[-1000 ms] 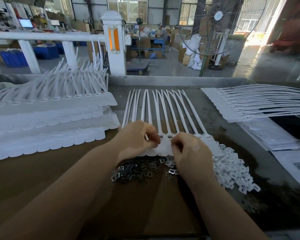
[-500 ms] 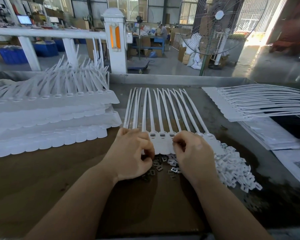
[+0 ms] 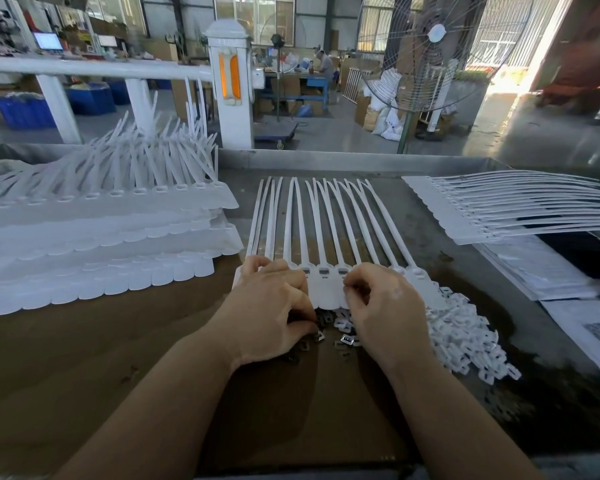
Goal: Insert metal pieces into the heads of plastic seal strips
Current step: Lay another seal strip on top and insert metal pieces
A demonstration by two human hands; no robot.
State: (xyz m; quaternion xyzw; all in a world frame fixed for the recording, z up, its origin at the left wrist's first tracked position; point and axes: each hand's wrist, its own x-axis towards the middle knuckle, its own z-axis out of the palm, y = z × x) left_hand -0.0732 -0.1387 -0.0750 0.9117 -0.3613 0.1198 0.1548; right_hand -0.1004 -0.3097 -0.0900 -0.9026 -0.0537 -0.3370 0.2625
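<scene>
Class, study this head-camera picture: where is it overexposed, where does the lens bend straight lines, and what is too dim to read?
Head view: daylight at the open doorway blows out to glare; the white railing bows from wide-angle distortion; the metal pieces lie in shadow between the left hand and right hand, so each grip is unclear.

Hands: two, left hand (image 3: 269, 311), right hand (image 3: 383, 306).
Joined row of seal strips (image 3: 326, 230) at centre: about ten tails.
Strip stacks: left (image 3: 94, 233), right (image 3: 506, 213).
Metal pieces (image 3: 346, 340), white caps (image 3: 465, 337): heaps, uncountable.
Fan (image 3: 430, 50): one.
</scene>
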